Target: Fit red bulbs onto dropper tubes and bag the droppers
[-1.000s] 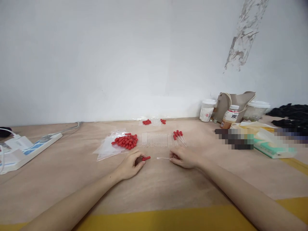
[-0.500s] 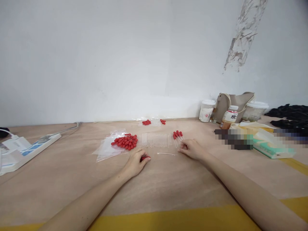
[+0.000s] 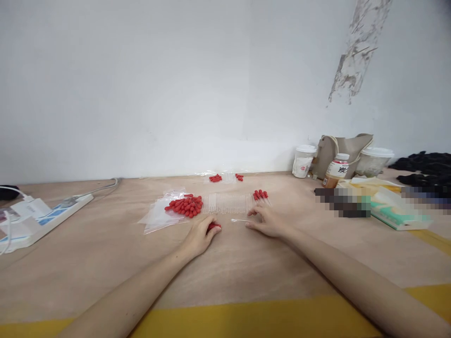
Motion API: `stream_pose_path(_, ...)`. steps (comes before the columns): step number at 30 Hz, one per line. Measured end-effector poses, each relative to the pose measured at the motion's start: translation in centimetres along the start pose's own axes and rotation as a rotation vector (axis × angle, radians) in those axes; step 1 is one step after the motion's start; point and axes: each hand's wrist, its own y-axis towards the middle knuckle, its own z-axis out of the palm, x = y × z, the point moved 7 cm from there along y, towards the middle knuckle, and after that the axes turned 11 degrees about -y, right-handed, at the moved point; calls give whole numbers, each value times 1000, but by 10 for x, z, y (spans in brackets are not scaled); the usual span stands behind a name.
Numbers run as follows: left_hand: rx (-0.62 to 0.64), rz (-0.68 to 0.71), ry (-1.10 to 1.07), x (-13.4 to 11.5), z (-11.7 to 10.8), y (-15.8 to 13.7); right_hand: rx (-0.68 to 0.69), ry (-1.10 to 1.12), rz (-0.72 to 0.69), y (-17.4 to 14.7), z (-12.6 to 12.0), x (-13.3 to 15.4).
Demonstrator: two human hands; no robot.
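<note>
My left hand [image 3: 198, 237] is closed around a red rubber dropper bulb [image 3: 214, 226], whose end shows between thumb and fingers. Beyond it lies a heap of red dropper bulbs [image 3: 185, 205] on clear plastic bags [image 3: 155, 222]. My right hand [image 3: 268, 222] has its thumb and index finger apart at the right end of a single thin clear tube [image 3: 237, 220] lying on the table. A row of clear tubes [image 3: 227, 203] lies behind that one. Several droppers with red bulbs [image 3: 260, 194] lie just behind my right hand, with their tubes partly hidden by it.
At the back, small clear bags hold red bulbs [image 3: 215, 178]. A power strip [image 3: 52, 217] with plugs sits at the left. To the right stand a paper cup [image 3: 304, 162], a bottle [image 3: 336, 171], a grey bag [image 3: 324, 155] and a green-and-white packet [image 3: 396, 209].
My right hand has moved left from the bulbed droppers to the single tube, and its fingers have spread. The droppers lie closer together. My left hand keeps its hold on the red bulb.
</note>
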Motion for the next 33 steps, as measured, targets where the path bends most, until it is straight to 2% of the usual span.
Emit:
stream_pose_path(4, -45, 0, 89, 0, -3, -1, 160, -71, 41, 10, 18, 4)
stream_pose_path(6, -56, 7, 105, 0, -4, -2, 191, -109, 37, 14, 24, 6)
stream_pose_path(8, -44, 35, 61, -1, -3, -3, 151, -105, 32, 14, 25, 11)
stream_pose_path(12, -25, 98, -21, -3, 0, -4, 11, 64, 16, 5, 20, 31)
stream_pose_path(16, -6, 111, -3, -3, 2, -4, -21, 68, -33, -4, 20, 48)
stream_pose_path(26, -10, 116, 12, -9, 1, -2, -34, 47, -43, -6, 22, 48)
stream_pose_path(33, -46, 185, 53, -12, -2, -3, -101, 63, -55, -8, 19, 48)
